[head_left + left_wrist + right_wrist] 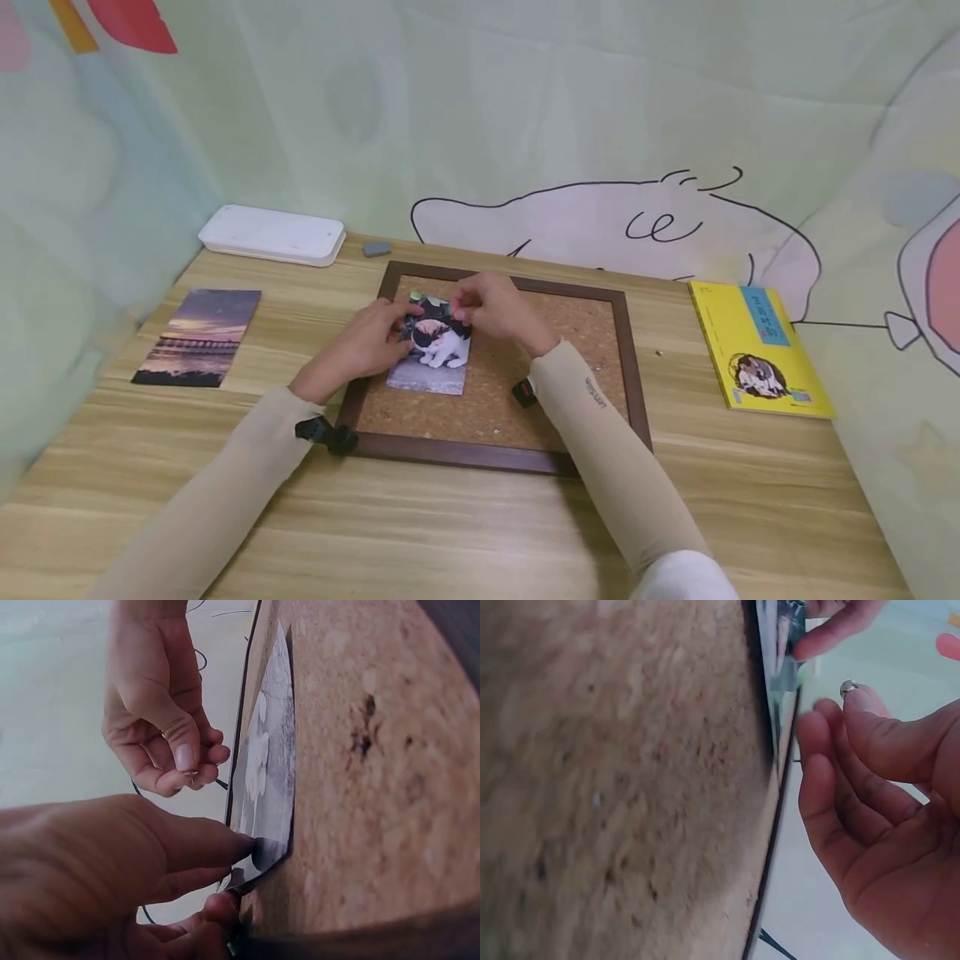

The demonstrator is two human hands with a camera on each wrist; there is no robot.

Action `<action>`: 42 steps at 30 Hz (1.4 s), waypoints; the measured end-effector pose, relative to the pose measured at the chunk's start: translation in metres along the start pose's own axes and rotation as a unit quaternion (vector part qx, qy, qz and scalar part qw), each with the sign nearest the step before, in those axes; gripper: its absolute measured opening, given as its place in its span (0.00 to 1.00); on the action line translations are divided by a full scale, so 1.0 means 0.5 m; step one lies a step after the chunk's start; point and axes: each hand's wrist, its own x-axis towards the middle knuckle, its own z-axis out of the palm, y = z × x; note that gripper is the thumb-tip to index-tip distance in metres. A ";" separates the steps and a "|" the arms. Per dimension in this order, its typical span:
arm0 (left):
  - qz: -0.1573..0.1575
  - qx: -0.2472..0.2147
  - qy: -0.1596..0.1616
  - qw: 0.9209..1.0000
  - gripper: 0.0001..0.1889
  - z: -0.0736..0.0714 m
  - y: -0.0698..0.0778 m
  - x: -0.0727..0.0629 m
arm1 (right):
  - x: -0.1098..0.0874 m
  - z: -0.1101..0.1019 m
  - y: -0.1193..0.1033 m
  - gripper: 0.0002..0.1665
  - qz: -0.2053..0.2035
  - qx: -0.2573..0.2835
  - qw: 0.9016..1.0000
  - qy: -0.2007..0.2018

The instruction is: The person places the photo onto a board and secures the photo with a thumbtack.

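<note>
A photo of a black-and-white cat (427, 383) lies over the upper left part of a brown-framed cork board (555, 417). At the photo's left edge, my left hand (367, 337) pinches it, thumb on the picture face. Part of the photo stands away from the cork in the left wrist view. My right hand (498, 308) is above the photo's top right corner. Between its thumb and fingertip it holds a small metal thumbtack (848, 688), point bare in the left wrist view.
Left of the board lies a sunset photo (198, 337). A white case (273, 235) and a grey eraser-like block (377, 248) stand along the back edge. A yellow book (757, 350) lies at the right. One tiny piece (659, 352) sits beside the frame.
</note>
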 end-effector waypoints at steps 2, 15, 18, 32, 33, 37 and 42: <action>-0.003 0.001 -0.003 1.000 0.27 -0.002 -0.001 0.000 | 0.013 0.004 0.001 0.06 -0.001 -0.006 1.000 -0.007; 0.007 0.004 -0.014 1.000 0.28 -0.008 0.002 0.004 | 0.054 0.016 0.017 0.05 0.001 -0.024 0.999 -0.032; 0.011 0.002 -0.014 1.000 0.28 -0.009 -0.002 0.005 | 0.062 0.018 0.018 0.05 0.000 -0.038 0.998 -0.041; 0.007 -0.007 -0.017 1.000 0.28 -0.005 -0.009 0.012 | 0.070 0.020 0.009 0.05 0.058 -0.054 0.996 -0.039; 0.008 -0.007 -0.017 1.000 0.28 -0.005 -0.008 0.012 | 0.070 0.019 0.009 0.05 0.061 -0.050 0.996 -0.040; 0.008 -0.007 -0.017 1.000 0.28 -0.006 -0.006 0.012 | 0.073 0.015 0.010 0.07 0.083 -0.021 0.995 -0.046; 0.006 -0.007 -0.020 1.000 0.28 -0.007 -0.005 0.010 | 0.080 0.014 0.005 0.09 0.119 0.006 0.991 -0.055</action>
